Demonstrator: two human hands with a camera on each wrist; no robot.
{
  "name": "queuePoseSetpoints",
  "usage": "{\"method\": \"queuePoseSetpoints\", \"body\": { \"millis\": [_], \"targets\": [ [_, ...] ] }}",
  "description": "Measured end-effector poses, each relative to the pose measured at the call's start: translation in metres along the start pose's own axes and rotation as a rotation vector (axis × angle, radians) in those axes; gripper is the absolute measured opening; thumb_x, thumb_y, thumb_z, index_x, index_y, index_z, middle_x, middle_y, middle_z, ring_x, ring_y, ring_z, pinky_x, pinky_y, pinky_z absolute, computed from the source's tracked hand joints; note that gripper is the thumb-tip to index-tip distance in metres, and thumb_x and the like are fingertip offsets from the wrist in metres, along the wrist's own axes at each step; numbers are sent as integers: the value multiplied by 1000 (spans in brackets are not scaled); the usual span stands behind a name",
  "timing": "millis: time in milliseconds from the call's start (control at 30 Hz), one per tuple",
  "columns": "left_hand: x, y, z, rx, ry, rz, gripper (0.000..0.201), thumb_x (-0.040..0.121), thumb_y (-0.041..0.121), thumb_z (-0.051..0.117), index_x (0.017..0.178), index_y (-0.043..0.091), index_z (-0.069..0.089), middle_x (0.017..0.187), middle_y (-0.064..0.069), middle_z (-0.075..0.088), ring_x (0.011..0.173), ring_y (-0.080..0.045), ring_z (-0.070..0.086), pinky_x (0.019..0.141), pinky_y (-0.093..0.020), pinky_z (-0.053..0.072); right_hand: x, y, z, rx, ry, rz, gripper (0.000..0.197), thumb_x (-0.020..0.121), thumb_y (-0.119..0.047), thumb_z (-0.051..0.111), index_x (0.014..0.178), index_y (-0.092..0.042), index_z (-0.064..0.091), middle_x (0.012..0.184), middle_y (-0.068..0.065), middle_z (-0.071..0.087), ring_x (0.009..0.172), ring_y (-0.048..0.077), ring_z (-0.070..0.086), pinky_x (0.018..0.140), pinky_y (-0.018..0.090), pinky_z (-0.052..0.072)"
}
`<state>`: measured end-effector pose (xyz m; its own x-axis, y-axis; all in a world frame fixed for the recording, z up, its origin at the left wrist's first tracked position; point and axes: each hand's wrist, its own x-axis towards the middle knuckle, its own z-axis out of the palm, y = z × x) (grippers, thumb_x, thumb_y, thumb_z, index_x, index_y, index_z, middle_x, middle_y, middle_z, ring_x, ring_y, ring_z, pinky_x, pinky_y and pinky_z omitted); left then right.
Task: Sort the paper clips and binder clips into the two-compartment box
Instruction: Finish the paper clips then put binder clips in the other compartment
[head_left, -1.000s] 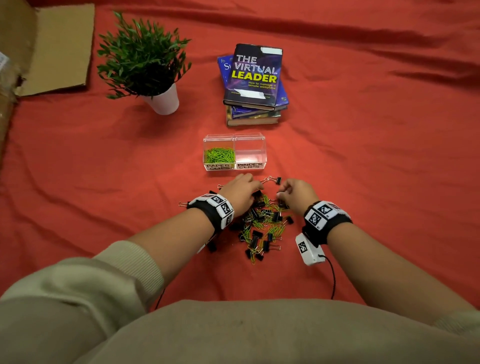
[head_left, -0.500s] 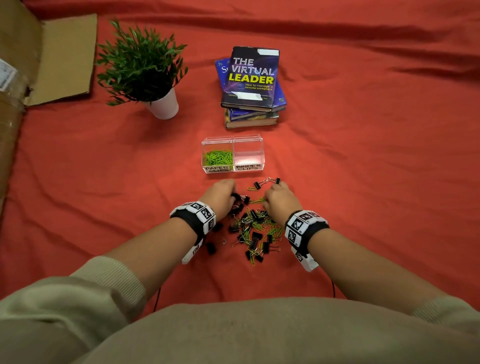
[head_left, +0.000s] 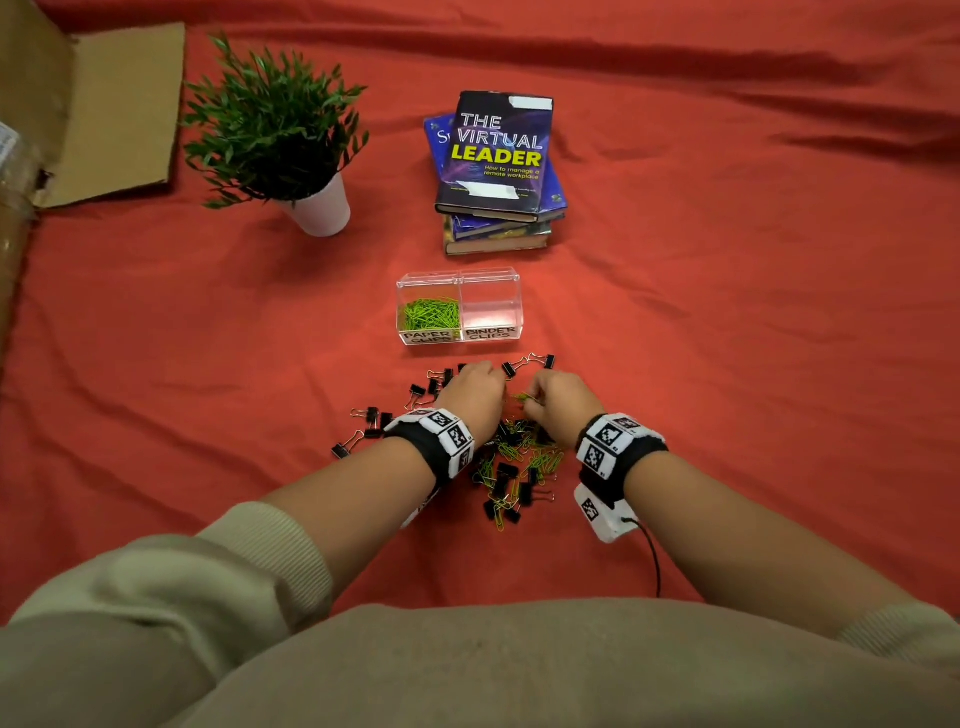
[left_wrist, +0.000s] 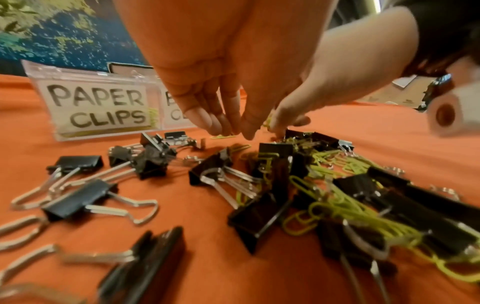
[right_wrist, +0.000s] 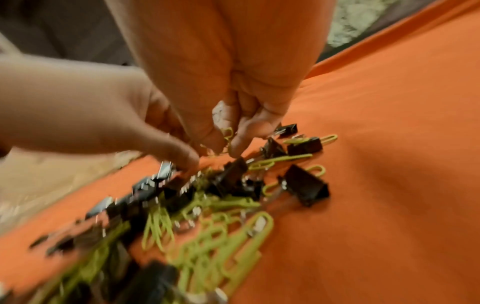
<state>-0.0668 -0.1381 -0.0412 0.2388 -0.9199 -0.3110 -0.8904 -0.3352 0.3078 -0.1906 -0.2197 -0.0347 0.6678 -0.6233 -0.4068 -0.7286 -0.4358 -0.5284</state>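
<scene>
Since a second ago our left hand (head_left: 470, 397) has slid leftward, fingers straight down over binder clips (head_left: 511, 475); our right hand (head_left: 558, 402) pinches green paper clips (head_left: 524, 397)

Sleeves (head_left: 244, 561): beige knit, ribbed cuffs, pushed up.
Wristbands (head_left: 618, 447): black, white blocks with square black markers.
Cable (head_left: 655, 566): thin, black, right wrist.

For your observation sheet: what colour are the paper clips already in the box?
Lime green paper clips; clearest in the head view.
</scene>
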Motion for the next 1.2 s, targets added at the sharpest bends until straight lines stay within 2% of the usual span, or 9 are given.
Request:
{"method": "queuePoseSetpoints", "body": {
  "millis": [167,267,400,567,700,833,933,1067,1200],
  "targets": [
    [0,-4,6,72,-61,18,19,87,3,57,107,4,56,112,-12,52,113,-30,47,92,-38,43,2,9,-20,365,10,101,6,81,-5,65,87,-5,66,75,7,66,66,17,57,61,31,49],
    [0,-5,6,115,-89,31,25,88,2,54,112,2,52,118,-14,49,113,-30,45,96,-37,40,-3,17,-30,536,-7,142,17,82,-9,69,99,-10,67,73,-1,61,60,8,52,55,17,43],
    [-2,-3,3,133,-96,63,36,81,-11,46,115,1,44,118,-16,48,111,-32,45,96,-38,39,-4,28,-34,712,-56,217,21,86,-8,64,107,-8,66,84,3,65,68,14,57,64,21,47],
    [6,-5,-15,-150,-97,-48,23,85,-6,42,104,7,41,95,-13,58,84,-30,55,66,-37,42,-8,24,-34,1097,-162,272,23,88,10,36,83,0,57,72,12,52,64,20,53,52,20,50],
    [16,-6,-23,-296,-47,-178,23,93,5,38,111,11,49,94,-2,53,82,-21,53,69,-31,40,-13,22,-37,1175,-197,274,25,82,10,32,79,-1,55,71,10,52,62,20,53,53,24,50],
    [24,-3,-21,-284,-37,-163,19,95,13,36,95,5,53,95,-10,57,81,-24,53,71,-35,42,-11,29,-42,1039,-101,330,21,92,-10,46,75,-7,57,64,6,51,51,16,48,48,25,41],
    [29,-3,-10,-241,-53,-161,12,90,17,42,82,9,48,97,-18,60,78,-27,54,68,-35,42,-6,40,-44,818,-30,361,28,94,-7,37,78,-8,60,61,4,49,47,14,45,39,20,40],
    [29,-4,-3,-124,-56,-129,23,91,18,53,109,4,48,117,-16,50,106,-32,51,94,-43,45,-5,49,-41,487,17,368,29,92,-11,39,71,-10,58,57,2,48,50,16,43,49,24,38],
    [26,-6,1,-108,18,-132,30,91,22,57,115,5,48,122,-14,47,110,-31,51,97,-42,45,-11,42,-28,78,-25,281,24,86,-24,59,70,-6,59,66,10,57,61,22,52,54,26,37]
  ]
}}
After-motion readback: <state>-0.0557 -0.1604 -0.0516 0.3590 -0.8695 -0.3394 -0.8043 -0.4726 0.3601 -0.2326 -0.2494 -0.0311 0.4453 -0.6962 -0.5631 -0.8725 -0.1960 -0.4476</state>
